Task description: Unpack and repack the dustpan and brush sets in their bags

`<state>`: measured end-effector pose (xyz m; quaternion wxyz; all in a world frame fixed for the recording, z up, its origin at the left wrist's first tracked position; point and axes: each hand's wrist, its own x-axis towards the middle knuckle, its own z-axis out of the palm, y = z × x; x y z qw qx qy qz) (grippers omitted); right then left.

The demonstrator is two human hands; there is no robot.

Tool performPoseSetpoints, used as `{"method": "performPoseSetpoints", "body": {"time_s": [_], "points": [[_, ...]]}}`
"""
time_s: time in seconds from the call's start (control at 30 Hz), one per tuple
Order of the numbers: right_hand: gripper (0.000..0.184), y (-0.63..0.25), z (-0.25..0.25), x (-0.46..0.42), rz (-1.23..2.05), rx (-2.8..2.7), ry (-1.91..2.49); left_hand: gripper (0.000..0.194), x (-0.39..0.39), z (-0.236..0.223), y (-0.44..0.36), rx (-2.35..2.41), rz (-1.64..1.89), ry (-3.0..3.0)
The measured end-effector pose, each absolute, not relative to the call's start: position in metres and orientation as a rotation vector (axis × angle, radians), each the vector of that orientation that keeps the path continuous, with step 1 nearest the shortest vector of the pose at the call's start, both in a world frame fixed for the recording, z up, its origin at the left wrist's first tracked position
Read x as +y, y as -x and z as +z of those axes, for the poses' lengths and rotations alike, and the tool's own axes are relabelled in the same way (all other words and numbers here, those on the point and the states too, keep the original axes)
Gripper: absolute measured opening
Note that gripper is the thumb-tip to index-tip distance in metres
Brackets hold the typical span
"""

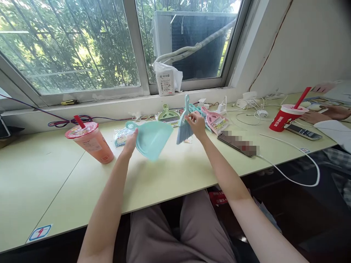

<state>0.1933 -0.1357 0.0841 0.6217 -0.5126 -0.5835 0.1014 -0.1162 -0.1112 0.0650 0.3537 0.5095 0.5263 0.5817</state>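
Note:
A light teal dustpan (pixel 153 137) is held up over the table by my left hand (pixel 131 140), whose fingers close round its handle side. To the right of it, my right hand (pixel 196 123) pinches a small hand brush (pixel 184 133) with grey-blue bristles pointing down and its handle upward. Dustpan and brush are apart from each other. Behind them lie a green dustpan-and-brush set (pixel 166 115) and a pink set (pixel 214 118) in packaging. A small clear-wrapped packet (pixel 120 137) rests just left of my left hand.
A pink drink cup (pixel 93 144) with a red straw stands at left, a red cup (pixel 283 118) at right. A phone (pixel 237 144) with a white cable lies right of my hands. Another person's hand (pixel 312 117) is at the far right. Cords run along the window sill.

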Motion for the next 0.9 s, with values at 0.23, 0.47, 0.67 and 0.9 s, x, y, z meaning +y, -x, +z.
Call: {"method": "performPoseSetpoints", "body": {"time_s": [0.23,0.47,0.67,0.9], "points": [[0.037,-0.188,0.063,-0.132,-0.086,-1.869,2.056,0.05,-0.117,0.05,0.113,1.459,0.611,-1.88],[0.044,-0.193,0.043,-0.12,-0.039,-1.98,2.311,0.039,-0.112,0.043,0.113,1.851,0.369,-2.224],[0.044,-0.191,0.042,-0.121,-0.043,-1.96,2.309,0.038,-0.114,0.04,0.11,1.917,0.399,-2.31],[0.045,-0.186,0.039,-0.122,-0.148,-1.909,2.292,0.041,-0.114,0.039,0.11,2.032,0.395,-2.357]]}}
